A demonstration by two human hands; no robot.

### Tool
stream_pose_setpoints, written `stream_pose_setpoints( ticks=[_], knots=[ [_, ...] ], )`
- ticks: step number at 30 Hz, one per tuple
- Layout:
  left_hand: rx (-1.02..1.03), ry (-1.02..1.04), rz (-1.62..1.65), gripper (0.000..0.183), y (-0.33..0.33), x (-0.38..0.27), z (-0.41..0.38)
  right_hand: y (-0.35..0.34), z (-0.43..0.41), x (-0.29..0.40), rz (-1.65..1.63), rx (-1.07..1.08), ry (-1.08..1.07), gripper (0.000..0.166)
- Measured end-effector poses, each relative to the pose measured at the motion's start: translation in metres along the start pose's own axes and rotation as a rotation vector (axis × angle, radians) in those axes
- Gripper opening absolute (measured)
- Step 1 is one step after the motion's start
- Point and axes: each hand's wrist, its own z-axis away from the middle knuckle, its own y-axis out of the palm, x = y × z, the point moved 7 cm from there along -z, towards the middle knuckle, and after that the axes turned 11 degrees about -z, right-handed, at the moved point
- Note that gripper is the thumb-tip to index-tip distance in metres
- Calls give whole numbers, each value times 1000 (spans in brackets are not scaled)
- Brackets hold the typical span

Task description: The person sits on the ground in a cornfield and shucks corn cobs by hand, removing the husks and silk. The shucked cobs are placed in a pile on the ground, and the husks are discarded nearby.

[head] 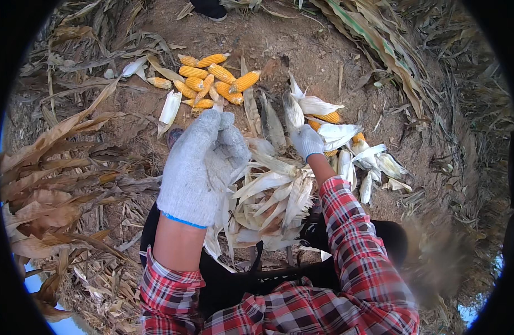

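Note:
My left hand (202, 163), in a pale knit work glove with a blue cuff edge, is raised close to the camera. Its fingers curl together towards the thumb; whether anything is pinched between them is hidden. My right hand (307, 141), gloved alike, grips the lower end of an ear of corn in its dry husk (292, 109). Beside that hand lie more ears in pale, partly opened husks (339, 135), some showing yellow kernels. Beyond my left hand is a loose pile of bare yellow corn cobs (194, 83) on the soil.
Stripped husks (278, 194) are heaped between my legs. Dry corn stalks and leaves (51, 209) cover the ground at left, with more stalks (382, 46) at upper right. Another person's shoe (211, 10) shows at the top edge. Bare brown soil (298, 37) lies behind the cobs.

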Motion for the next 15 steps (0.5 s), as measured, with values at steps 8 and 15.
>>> stream_pose_setpoints(
  ticks=[8, 15],
  knots=[
    [90, 106, -59, 18, -2, -21, -7, -3, 37, 14, -138, -30, -224, 59],
    [163, 141, -7, 19, -2, -33, -8, 68, 150, 11, -142, 419, -120, 63]
  ],
)
